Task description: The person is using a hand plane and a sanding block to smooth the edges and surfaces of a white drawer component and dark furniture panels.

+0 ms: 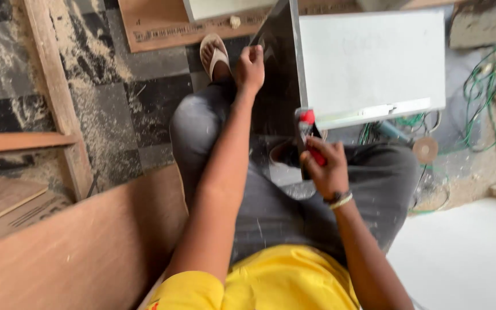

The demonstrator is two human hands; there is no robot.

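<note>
A dark laminate strip (276, 63) is pinched at its far end by the left hand (250, 69) beside the white panel (371, 60), while a red-handled cutter (310, 138), gripped in the closed right hand (327, 169), is best drawn steadily along the panel's near edge.

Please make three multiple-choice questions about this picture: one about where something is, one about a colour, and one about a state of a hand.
1. Where does the left hand grip the dark panel?
A. at its far top edge
B. at its white face
C. under it

2. What colour is the handle of the tool in the right hand?
A. blue
B. red
C. green

3. What is the state of the right hand?
A. open and flat
B. resting on the floor
C. closed around the tool

Answers:
1 A, the fist sits at the panel's upper edge near the sandal.
2 B, red shows above and inside the fist.
3 C, the fingers wrap the tool.
</note>
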